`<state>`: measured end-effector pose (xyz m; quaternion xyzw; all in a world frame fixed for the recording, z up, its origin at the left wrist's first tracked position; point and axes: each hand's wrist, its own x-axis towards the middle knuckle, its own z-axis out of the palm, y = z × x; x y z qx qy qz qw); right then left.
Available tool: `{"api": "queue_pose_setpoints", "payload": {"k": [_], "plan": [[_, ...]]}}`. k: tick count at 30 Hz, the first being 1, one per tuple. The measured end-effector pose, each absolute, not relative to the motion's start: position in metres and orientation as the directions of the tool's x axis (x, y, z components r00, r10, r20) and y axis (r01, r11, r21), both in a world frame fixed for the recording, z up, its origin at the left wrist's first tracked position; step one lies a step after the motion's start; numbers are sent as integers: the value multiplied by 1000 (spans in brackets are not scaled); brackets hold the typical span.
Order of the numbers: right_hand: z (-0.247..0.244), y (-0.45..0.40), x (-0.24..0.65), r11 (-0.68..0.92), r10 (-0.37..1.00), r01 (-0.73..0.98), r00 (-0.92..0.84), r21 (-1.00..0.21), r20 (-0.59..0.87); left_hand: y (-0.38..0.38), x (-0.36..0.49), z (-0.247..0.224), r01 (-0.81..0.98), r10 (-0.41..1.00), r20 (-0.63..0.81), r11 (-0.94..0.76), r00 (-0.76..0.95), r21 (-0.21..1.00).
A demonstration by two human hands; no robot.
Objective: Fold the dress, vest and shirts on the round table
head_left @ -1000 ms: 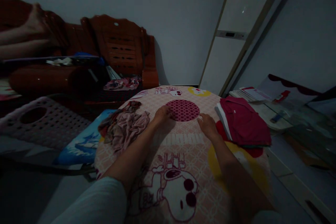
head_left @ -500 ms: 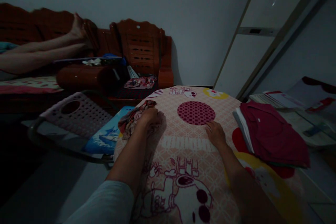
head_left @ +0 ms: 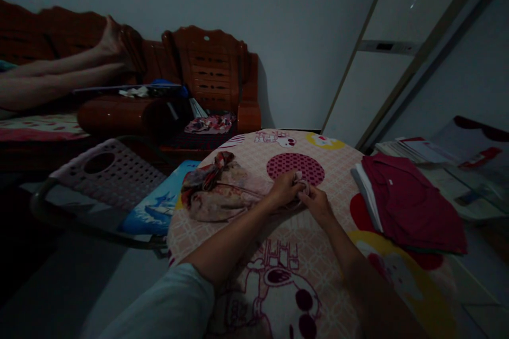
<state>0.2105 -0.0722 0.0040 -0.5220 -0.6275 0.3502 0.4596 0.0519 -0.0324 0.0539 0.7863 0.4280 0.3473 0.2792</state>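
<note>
A crumpled, patterned piece of thin clothing [head_left: 226, 198] in pinkish beige and dark red lies stretched across the left and middle of the cloth-covered table [head_left: 278, 222]. Its left end is bunched in a darker heap. At its right end, my left hand [head_left: 284, 189] grips the fabric from the left, fingers closed. My right hand [head_left: 318, 204] pinches the same end from the right, close to the left fingertips. A small loop of the cloth shows between both hands. What exact garment it is cannot be made out.
Folded clothes [head_left: 409, 201], dark red on top, are stacked at the table's right. A woven chair [head_left: 115, 175] with a blue picture-printed item [head_left: 159, 201] stands left. Behind are a wooden sofa [head_left: 210, 74] and a person's bare legs [head_left: 59, 77]. Papers [head_left: 413, 148] lie far right.
My left hand has moved right from the bunched heap, drawing the garment out across the table. My right hand, earlier resting on the tablecloth, now grips the garment's end.
</note>
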Motion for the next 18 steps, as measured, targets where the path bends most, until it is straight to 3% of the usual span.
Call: {"api": "queue_pose_setpoints", "payload": {"k": [5, 8, 14, 18], "plan": [[-4, -63, 224, 102, 960, 4, 263, -995, 99, -24, 50, 52, 336, 768, 332, -565, 547, 754], [-7, -53, 245, 198, 841, -120, 530, -973, 106, -7, 21, 65, 475, 780, 285, -580, 556, 662], [-14, -46, 288, 315, 627, -19, 755, -949, 192, 31, -49, 68, 865, 918, 79, -394, 389, 310], [-20, -46, 298, 340, 599, 11, 768, -940, 226, 47, -82, 51, 945, 957, 33, -288, 287, 155]]}}
